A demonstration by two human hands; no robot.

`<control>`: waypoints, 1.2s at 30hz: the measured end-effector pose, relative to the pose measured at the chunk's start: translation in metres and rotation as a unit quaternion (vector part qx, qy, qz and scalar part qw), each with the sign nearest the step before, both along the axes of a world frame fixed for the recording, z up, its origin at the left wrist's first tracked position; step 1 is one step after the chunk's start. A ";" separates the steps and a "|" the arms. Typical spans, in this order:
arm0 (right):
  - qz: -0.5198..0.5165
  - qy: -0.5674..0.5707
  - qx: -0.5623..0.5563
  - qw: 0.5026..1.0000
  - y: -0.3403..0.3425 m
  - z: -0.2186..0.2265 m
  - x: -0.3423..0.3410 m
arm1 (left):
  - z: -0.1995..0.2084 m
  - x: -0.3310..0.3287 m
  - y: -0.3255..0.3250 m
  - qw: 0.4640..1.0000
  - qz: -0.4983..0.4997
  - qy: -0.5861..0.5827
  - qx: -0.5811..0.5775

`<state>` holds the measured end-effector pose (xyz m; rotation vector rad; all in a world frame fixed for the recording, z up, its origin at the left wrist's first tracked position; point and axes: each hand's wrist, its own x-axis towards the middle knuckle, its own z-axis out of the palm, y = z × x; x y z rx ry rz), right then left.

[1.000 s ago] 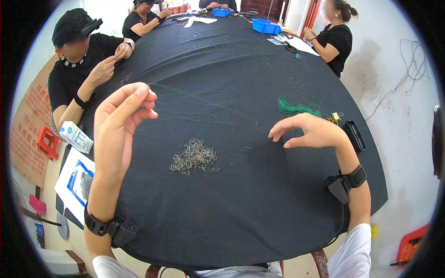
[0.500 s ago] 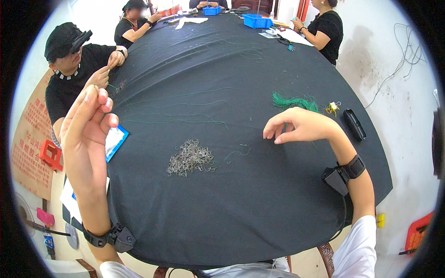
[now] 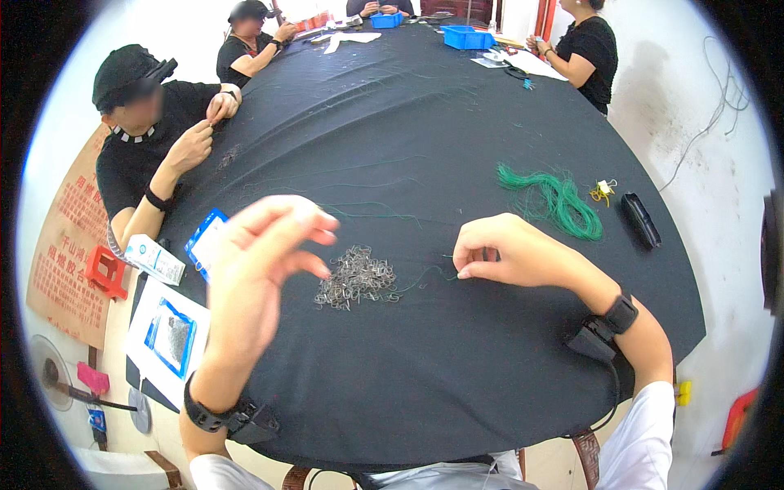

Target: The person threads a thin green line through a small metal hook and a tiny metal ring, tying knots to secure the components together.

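One pile of metal hooks (image 3: pixel 355 279), too many to count, on the desk (image 3: pixel 425 392) between the hands. Left hand (image 3: pixel 260 265) open, thumb apart from fingers. Right hand (image 3: pixel 514 251) pinching one thin piece (image 3: pixel 447 256), too small to identify. Beyond it, far right: one green thread bundle (image 3: pixel 563 202), one clip (image 3: pixel 603 191), one black case (image 3: pixel 640 220). Two blue boxes (image 3: pixel 467 37) at far end.

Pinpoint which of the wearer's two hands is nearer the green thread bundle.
The right hand, just below that green thread bundle in the picture; the left hand is farther off, left of the metal hook pile.
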<state>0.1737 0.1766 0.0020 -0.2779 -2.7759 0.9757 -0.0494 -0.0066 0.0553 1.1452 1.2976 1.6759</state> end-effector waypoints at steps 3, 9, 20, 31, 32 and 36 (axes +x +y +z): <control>0.019 0.067 0.048 0.996 -0.031 0.028 0.002 | -0.012 0.021 0.002 0.992 -0.061 -0.037 -0.103; 0.015 0.196 0.174 0.965 -0.077 0.038 0.004 | -0.029 0.044 -0.001 0.966 -0.147 -0.124 -0.175; -0.036 0.137 0.350 0.926 -0.083 0.050 0.012 | -0.030 0.047 -0.004 0.969 -0.129 -0.128 -0.164; -0.050 0.197 0.119 0.972 -0.077 0.043 0.007 | -0.024 0.050 -0.006 0.972 -0.168 -0.096 -0.129; -0.050 0.203 0.119 0.971 -0.078 0.043 0.007 | -0.023 0.051 -0.007 0.972 -0.168 -0.097 -0.130; -0.056 0.236 0.132 0.961 -0.079 0.042 0.005 | -0.024 0.050 -0.008 0.966 -0.179 -0.117 -0.146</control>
